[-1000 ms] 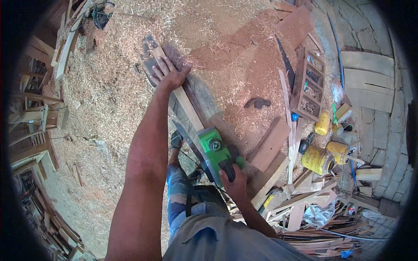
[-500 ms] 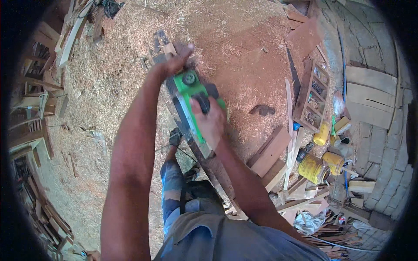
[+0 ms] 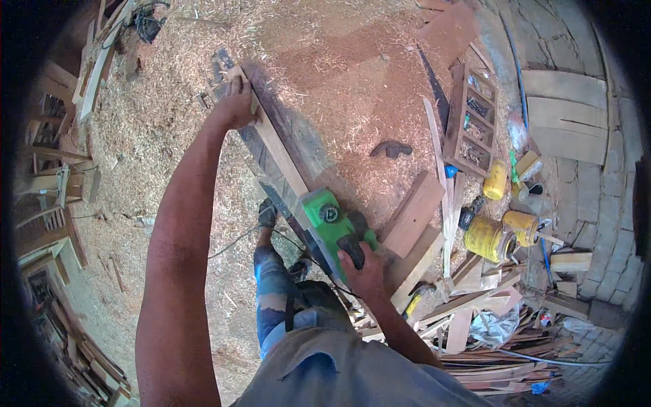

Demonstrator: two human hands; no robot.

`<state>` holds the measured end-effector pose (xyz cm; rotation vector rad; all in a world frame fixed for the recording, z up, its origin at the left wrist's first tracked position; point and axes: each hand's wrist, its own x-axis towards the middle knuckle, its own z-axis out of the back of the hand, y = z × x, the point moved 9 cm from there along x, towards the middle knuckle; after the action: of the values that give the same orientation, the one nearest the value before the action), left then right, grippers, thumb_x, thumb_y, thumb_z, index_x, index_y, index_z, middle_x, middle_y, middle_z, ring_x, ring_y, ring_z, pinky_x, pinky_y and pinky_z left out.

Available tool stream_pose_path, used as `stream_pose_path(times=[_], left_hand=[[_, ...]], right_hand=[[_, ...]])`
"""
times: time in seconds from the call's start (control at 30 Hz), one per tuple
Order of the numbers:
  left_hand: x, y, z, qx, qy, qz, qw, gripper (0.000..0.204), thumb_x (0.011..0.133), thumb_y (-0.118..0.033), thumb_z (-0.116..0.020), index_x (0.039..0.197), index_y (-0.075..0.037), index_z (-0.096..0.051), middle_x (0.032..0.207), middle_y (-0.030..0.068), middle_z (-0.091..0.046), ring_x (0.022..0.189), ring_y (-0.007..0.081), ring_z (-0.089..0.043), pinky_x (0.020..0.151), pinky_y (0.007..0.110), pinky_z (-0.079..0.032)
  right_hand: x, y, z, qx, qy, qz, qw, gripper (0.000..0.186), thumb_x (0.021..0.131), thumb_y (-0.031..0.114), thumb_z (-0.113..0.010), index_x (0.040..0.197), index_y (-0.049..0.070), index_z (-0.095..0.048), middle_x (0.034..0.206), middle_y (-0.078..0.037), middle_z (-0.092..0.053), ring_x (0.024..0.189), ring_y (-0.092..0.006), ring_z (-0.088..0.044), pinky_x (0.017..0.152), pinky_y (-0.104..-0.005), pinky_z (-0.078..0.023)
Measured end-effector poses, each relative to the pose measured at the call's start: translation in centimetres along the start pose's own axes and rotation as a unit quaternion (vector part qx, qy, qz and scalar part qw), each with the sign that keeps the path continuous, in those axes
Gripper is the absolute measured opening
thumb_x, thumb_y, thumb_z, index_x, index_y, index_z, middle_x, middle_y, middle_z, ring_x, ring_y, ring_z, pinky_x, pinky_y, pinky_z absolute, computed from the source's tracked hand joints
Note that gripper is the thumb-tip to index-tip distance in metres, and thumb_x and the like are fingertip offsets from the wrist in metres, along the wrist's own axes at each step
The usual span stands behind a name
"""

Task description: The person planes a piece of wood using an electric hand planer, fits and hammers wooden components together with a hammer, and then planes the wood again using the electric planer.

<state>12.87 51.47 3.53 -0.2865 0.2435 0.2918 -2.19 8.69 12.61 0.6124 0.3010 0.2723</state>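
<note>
A green electric planer [image 3: 332, 227] with a black handle and a round knob rests on the near part of a narrow, pale wooden strip [image 3: 279, 150]. My right hand [image 3: 364, 273] is wrapped round the planer's rear handle. The strip lies along a long dark workbench plank [image 3: 261, 154] that slants from far left toward my body. Near the strip's far end, my left hand [image 3: 235, 107] grips it from above, fingers over the wood. The planer's underside is hidden. A dark cord [image 3: 283, 237] runs beside my leg.
Wood shavings [image 3: 169, 102] cover the floor. To the right lie thick wooden boards [image 3: 413, 214], a divided wooden tray [image 3: 472, 122] and yellow containers [image 3: 485, 237]. A hammer-like tool with a yellow handle [image 3: 417, 298] lies near offcuts. Timber is stacked at left [image 3: 68, 332].
My right hand has drawn the planer back toward my body along the strip. My left hand, lifted and blurred earlier, now lies on the strip's far end. The view has shifted slightly.
</note>
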Motion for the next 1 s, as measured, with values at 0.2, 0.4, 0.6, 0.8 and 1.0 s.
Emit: stream_pose_path(times=[0.2,0.4,0.6,0.8,1.0], left_hand=[[-0.5,-1.0,0.5,-0.060,0.009,-0.001,0.998,0.120,0.066,-0.035,-0.088,0.152,0.006,-0.016,0.159,0.0305,-0.007,0.145,0.0454,-0.023,0.115,0.044,-0.035],[0.1,-0.7,2.1,0.044,0.020,0.033,0.998,0.082,0.089,-0.047,-0.062,0.151,-0.004,-0.029,0.151,0.0272,-0.034,0.139,0.0447,-0.037,0.110,0.056,-0.036],[1.9,0.2,4.2,-0.002,0.009,0.000,1.000,0.047,0.101,-0.047,-0.039,0.140,-0.021,-0.047,0.124,0.0207,-0.063,0.117,0.0432,-0.058,0.095,0.066,-0.043],[2.5,0.7,4.2,-0.007,0.016,0.045,0.999,0.041,0.094,-0.042,-0.058,0.126,-0.017,-0.058,0.120,0.0135,-0.066,0.115,0.0359,-0.061,0.103,0.072,-0.031],[0.0,1.2,4.7,0.076,-0.088,0.038,0.992,0.069,0.083,-0.044,-0.072,0.141,-0.016,-0.047,0.154,0.0049,-0.039,0.143,0.0383,-0.031,0.112,0.071,-0.015]], right_hand=[[4.0,3.8,-2.0,-0.002,-0.013,0.033,0.999,0.045,0.085,0.037,-0.075,0.101,-0.002,-0.061,0.078,-0.023,-0.066,0.070,-0.0409,-0.066,0.063,-0.0480,-0.051],[9.2,8.2,-4.3,0.056,-0.035,0.073,0.995,0.037,0.086,0.032,-0.075,0.098,-0.002,-0.064,0.078,-0.022,-0.066,0.070,-0.0406,-0.066,0.063,-0.0462,-0.052],[18.2,16.3,-6.2,0.080,-0.045,0.075,0.993,0.042,0.089,0.041,-0.069,0.101,0.001,-0.066,0.085,-0.023,-0.068,0.081,-0.0406,-0.067,0.072,-0.0455,-0.052],[18.8,15.8,-6.1,0.084,-0.025,0.076,0.993,0.042,0.090,0.040,-0.068,0.104,0.001,-0.066,0.088,-0.022,-0.069,0.084,-0.0403,-0.067,0.075,-0.0464,-0.052],[4.1,5.4,-2.9,0.044,-0.011,0.071,0.996,0.040,0.087,0.035,-0.073,0.107,0.002,-0.063,0.088,-0.018,-0.066,0.079,-0.0380,-0.066,0.072,-0.0457,-0.052]])
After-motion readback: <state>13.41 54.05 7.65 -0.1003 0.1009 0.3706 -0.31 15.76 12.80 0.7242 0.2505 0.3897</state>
